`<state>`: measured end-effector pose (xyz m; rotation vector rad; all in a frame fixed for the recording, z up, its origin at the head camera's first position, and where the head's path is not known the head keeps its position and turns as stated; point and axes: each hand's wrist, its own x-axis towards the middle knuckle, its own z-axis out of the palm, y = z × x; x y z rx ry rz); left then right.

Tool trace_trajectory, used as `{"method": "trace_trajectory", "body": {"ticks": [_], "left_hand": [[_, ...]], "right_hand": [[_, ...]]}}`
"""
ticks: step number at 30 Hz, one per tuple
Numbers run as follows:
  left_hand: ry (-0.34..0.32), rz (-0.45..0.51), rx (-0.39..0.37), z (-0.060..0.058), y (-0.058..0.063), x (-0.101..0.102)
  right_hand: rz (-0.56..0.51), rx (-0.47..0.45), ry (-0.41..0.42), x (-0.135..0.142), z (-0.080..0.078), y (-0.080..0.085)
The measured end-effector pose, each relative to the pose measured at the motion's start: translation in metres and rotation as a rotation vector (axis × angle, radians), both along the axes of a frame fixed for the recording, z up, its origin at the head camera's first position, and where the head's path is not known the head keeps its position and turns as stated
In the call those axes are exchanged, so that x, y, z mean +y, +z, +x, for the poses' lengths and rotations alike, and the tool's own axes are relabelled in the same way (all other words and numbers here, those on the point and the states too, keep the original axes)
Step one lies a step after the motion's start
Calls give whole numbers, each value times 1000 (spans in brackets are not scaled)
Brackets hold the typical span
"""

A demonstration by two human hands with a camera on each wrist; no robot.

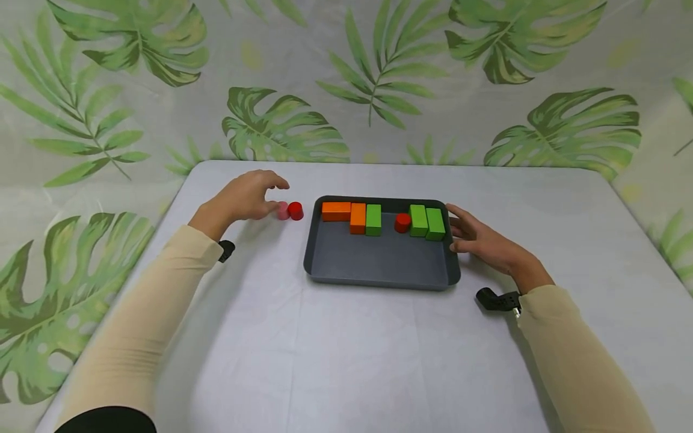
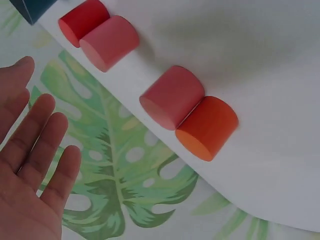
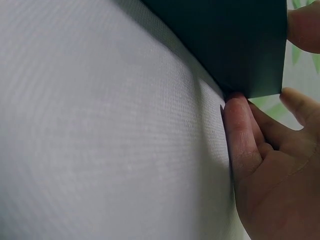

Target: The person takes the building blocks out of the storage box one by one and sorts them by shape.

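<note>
My left hand (image 1: pixel 246 195) hovers at the left of the table with its fingers spread from the thumb and nothing in them. Beside its thumb stand a pink cylinder (image 1: pixel 283 210) and a red cylinder (image 1: pixel 295 210). The left wrist view also shows a second pink cylinder (image 2: pixel 172 97) against an orange cylinder (image 2: pixel 207 128); the hand hides these from the head view. My right hand (image 1: pixel 482 240) touches the outer right side of a dark grey tray (image 1: pixel 379 264). In the right wrist view its fingertips (image 3: pixel 237 107) lie at the tray's lower edge.
Along the tray's back lie two orange blocks (image 1: pixel 336 211), a green block (image 1: pixel 373 220), a red cylinder (image 1: pixel 402 223) and two more green blocks (image 1: pixel 418 220). The tray stands on a white-covered table (image 1: pixel 346 349). A leaf-patterned cloth (image 1: pixel 411 78) hangs behind.
</note>
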<state>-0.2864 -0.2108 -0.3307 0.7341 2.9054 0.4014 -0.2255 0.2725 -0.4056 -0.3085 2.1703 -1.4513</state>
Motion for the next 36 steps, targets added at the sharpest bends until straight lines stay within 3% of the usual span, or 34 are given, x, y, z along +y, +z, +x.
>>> {"method": "trace_trajectory", "body": {"ticks": [8,16,25,30,36], "left_hand": [[-62,60,45,11,6,6],[-129,111,29,17,18,25],[-273,92,35,19,34,74],[-367,74,38,21,35,104],[-413,5,65,21,35,139]], "right_hand": [[-1,4,7,-1,0,1],[-11,15,15,-1,0,2],[-17,15,15,-1,0,2],[-13,9,16,-1,0,2],[-1,7,13,0,0,1]]}}
